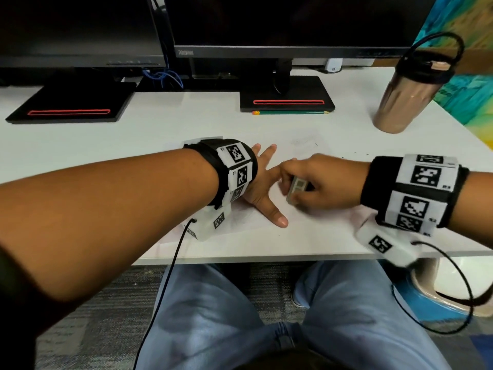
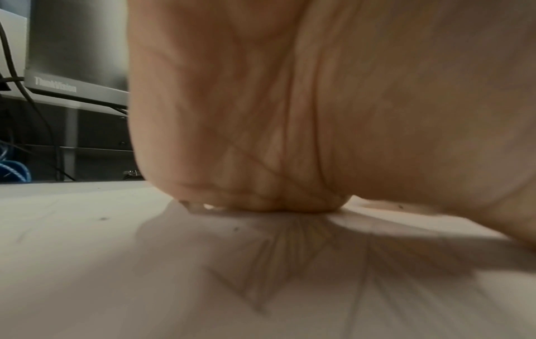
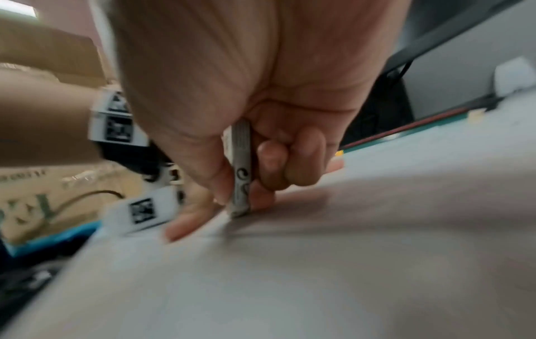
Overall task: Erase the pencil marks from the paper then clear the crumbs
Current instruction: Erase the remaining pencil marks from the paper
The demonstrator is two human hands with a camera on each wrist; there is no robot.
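Seemingly upright eraser (image 3: 241, 169), pinched, tip on paper (image 3: 319, 263)

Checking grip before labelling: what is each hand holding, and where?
Right hand pinches the eraser by its sleeved sides. Left hand holds nothing, pressing flat on the paper.

**A white desk under two dark screens**

A white desk (image 1: 133, 145) filled the room's near side, its front edge straight and pale. Two black monitors (image 1: 266, 20) stood at the back, both screens dark, each on a flat black base (image 1: 72, 102) marked with a red slot. Blue cables (image 1: 165, 76) hung tangled between them. A bronze tumbler (image 1: 408, 94) with a black lid stood at the right. Beyond it ran a teal and yellow patterned panel (image 1: 469, 89). Grey carpet (image 1: 120, 303) covered the floor below. Cardboard boxes (image 3: 43, 57) were stacked off to one side. The light was even and soft.
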